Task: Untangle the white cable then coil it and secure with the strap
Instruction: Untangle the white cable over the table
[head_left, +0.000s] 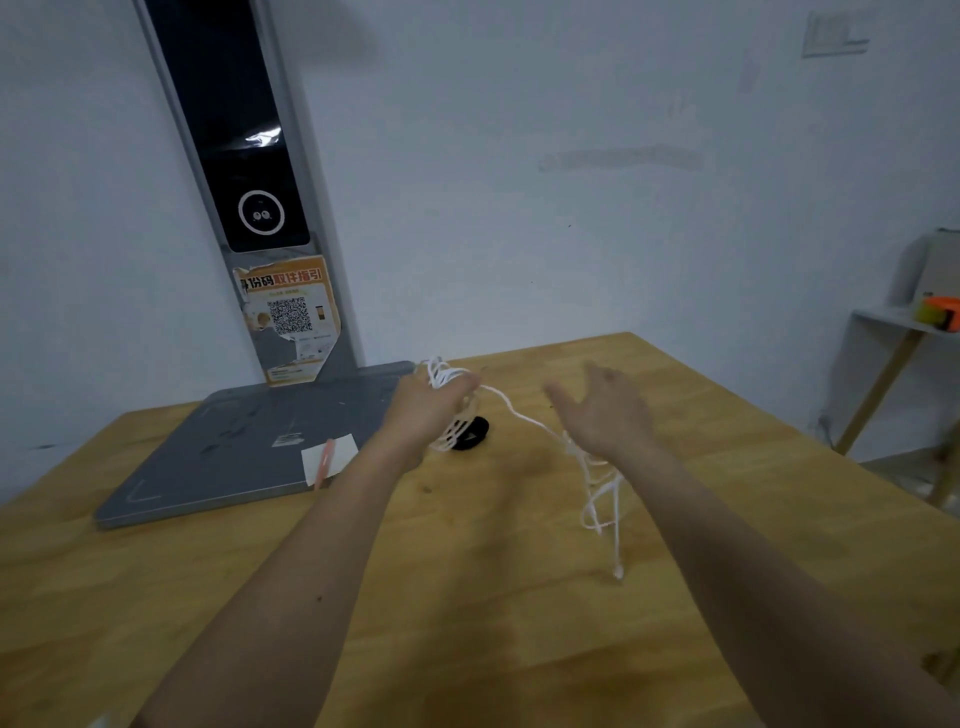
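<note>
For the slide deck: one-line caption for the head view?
Left hand holds coiled white cable; open right hand hovers over its trailing tangle, black strap on wooden table.

Orange sticker (291, 317): "取件指引" (QR code)

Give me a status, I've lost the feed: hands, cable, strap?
Left hand shut on coiled white cable. Right hand open, loose end trailing beneath. Black strap on table, unused. Nothing in the way.
</note>
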